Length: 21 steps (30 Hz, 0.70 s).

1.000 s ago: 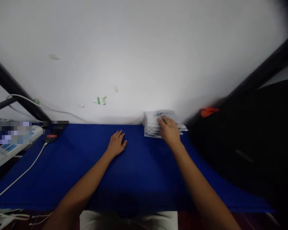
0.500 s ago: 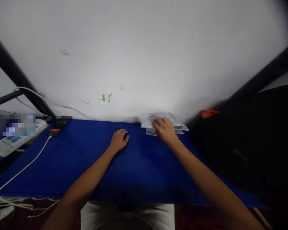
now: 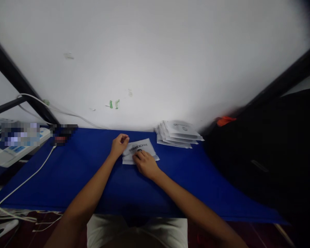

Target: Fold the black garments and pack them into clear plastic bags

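Packet [image 3: 146, 145], whitish and printed with dark ROCKBROS lettering, is being borne flat by the blue desk [image 3: 134, 199], in front of the person's body. Its near part is being partly covered by the right hand [image 3: 146, 164], whose fingers are being held bent down onto its surface; whether anything is being pinched by them cannot be told. Its left end is being met by the left hand [image 3: 119, 146], with the fingers being held curled and the thumb close to the forefinger; whether the edge is being gripped cannot be told either. Farther back and to the right, a fanned stack of similar packets [image 3: 181, 130] is being carried by the desk, near the white wall [image 3: 155, 62]. The right side is being filled by a large black object [image 3: 279, 155], with an orange scrap [image 3: 226, 120] being shown beside it. At the far left, a white power strip [image 3: 14, 152] is being partly hidden by pixelation.
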### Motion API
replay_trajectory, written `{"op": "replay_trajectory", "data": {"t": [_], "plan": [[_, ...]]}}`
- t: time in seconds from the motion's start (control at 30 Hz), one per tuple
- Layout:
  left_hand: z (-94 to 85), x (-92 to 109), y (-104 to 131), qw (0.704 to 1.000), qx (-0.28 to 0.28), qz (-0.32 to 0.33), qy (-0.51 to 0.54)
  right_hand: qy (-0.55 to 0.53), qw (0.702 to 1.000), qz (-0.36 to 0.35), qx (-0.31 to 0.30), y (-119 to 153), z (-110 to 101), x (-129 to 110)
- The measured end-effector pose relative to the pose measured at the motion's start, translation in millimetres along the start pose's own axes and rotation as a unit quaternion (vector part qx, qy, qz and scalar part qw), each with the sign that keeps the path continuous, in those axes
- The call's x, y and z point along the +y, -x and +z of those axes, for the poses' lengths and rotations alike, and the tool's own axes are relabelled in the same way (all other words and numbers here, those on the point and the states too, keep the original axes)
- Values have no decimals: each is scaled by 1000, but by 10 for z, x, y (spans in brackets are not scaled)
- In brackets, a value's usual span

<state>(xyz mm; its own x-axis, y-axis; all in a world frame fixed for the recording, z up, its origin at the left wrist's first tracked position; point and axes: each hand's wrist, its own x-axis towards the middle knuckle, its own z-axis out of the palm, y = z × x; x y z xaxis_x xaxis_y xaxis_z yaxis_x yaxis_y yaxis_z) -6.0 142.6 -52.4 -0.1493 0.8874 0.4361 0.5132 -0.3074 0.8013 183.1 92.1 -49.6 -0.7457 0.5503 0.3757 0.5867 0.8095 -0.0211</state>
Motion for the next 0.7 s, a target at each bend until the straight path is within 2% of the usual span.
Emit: {"op": "replay_trajectory", "data": {"t": [0.1, 0.2, 0.3, 0.37, 0.43, 0.53, 0.7], "plan": [[85, 220, 158, 996, -45, 63, -47, -54, 998, 40, 15, -86, 50, 141], [233, 375, 316, 984, -108, 115, -79, -80, 996, 39, 27, -55, 63, 317], [306, 370, 383, 960, -169, 157, -156, -137, 988, 47, 58, 72, 38, 516], [297, 304, 367, 942, -194, 173, -212, -153, 980, 89, 89, 152, 29, 627], [268, 237, 324, 931, -204, 177, -244, -124, 976, 150, 97, 196, 40, 696], [231, 187, 266, 923, -208, 187, -264, -81, 972, 210, 68, 189, 72, 718], [228, 206, 265, 927, -164, 214, -261, -82, 973, 210, 46, 132, 61, 663]]}}
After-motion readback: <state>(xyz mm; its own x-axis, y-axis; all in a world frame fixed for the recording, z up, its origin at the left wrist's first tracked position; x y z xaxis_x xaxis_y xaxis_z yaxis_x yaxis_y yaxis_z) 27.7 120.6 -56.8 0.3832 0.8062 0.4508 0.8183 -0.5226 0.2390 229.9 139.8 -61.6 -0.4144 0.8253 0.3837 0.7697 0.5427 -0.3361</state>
